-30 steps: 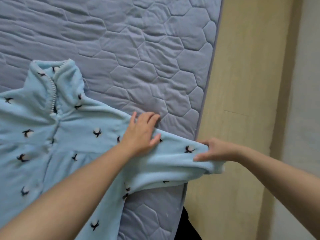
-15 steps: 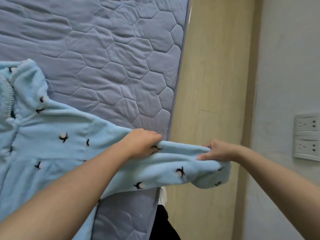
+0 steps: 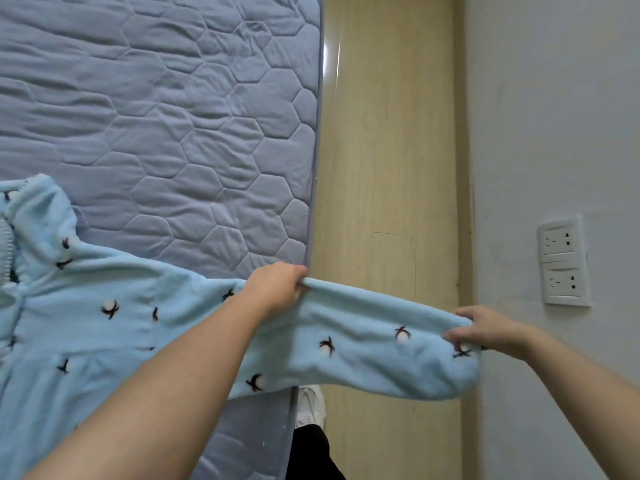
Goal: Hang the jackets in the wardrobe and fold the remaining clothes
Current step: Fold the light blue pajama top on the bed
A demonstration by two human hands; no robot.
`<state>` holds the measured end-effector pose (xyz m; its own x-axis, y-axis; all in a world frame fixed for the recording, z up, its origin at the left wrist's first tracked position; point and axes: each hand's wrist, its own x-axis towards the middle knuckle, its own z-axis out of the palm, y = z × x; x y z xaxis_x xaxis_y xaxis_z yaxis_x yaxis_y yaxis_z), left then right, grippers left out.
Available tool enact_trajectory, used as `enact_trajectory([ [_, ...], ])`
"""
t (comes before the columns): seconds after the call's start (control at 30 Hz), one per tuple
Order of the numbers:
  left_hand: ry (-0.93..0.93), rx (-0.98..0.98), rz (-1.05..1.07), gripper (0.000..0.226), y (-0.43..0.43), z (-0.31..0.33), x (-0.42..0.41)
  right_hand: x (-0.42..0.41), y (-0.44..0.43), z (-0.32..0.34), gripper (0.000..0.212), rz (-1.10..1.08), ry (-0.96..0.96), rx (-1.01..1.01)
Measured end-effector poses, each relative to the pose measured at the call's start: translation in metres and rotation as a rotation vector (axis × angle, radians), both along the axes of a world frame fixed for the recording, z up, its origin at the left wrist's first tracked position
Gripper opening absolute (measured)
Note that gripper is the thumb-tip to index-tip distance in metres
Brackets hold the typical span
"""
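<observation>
- Head view, the garment: a pale blue fleece top [image 3: 104, 323] with small dark motifs lies front up on the quilted grey mattress [image 3: 173, 116]. Its collar and zip are at the left edge of the picture.
- Head view, the sleeve: one sleeve [image 3: 363, 344] is drawn out straight. It leaves the mattress edge and hangs in the air over the wooden floor [image 3: 388, 168], towards the wall socket [image 3: 562, 261].
- Head view, the hands: the left hand [image 3: 277, 289] has its fingers curled over the sleeve's upper edge near the shoulder, clamped on the fleece. The right hand [image 3: 485, 330] pinches the cuff end, fingers closed on the cloth.
- Progress, as I judge it: this top looks laid out and smoothed, but I see no fold in it yet; the stretched sleeve seems to be the first part about to be turned in.
- What is left: the whole folding of this piece, it appears. No wardrobe, hanger or other clothes show, so I cannot tell how the rest of the job stands.
</observation>
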<state>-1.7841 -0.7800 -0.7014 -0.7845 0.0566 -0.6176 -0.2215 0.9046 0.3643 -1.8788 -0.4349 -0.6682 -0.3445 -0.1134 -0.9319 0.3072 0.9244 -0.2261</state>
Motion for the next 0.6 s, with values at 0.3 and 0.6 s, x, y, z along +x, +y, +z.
enact_trajectory([
  [0.3, -0.095, 0.035, -0.050, 0.017, 0.027, -0.003, -0.004, 0.033, -0.009, -0.006, 0.011, -0.935, 0.318, -0.205],
  [0.6, 0.078, -0.131, -0.001, 0.021, 0.030, -0.002, -0.007, 0.051, -0.009, -0.004, 0.035, -0.714, 0.266, -0.202],
])
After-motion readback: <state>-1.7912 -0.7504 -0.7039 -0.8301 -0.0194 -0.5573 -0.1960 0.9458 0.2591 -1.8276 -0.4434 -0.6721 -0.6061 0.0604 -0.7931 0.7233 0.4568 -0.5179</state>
